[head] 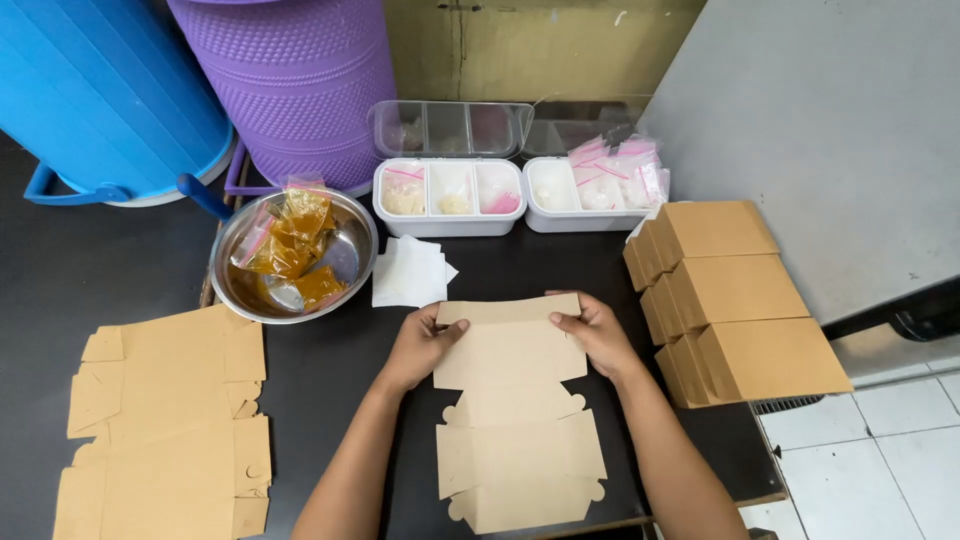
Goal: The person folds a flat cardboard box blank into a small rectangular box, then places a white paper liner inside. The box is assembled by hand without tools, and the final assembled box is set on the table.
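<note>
A flat, unfolded brown cardboard box blank (515, 420) lies on the dark table in front of me. My left hand (420, 345) grips its upper left edge, thumb on top. My right hand (595, 330) grips the upper right edge the same way. The top flap of the blank is bent up slightly between my hands.
A stack of flat box blanks (165, 420) lies at the left. Folded brown boxes (735, 300) stand at the right. Behind are a metal bowl of orange sauce packets (295, 255), white paper sheets (410, 272), two white compartment trays (450, 198) with small bags, and blue and purple bins (290, 80).
</note>
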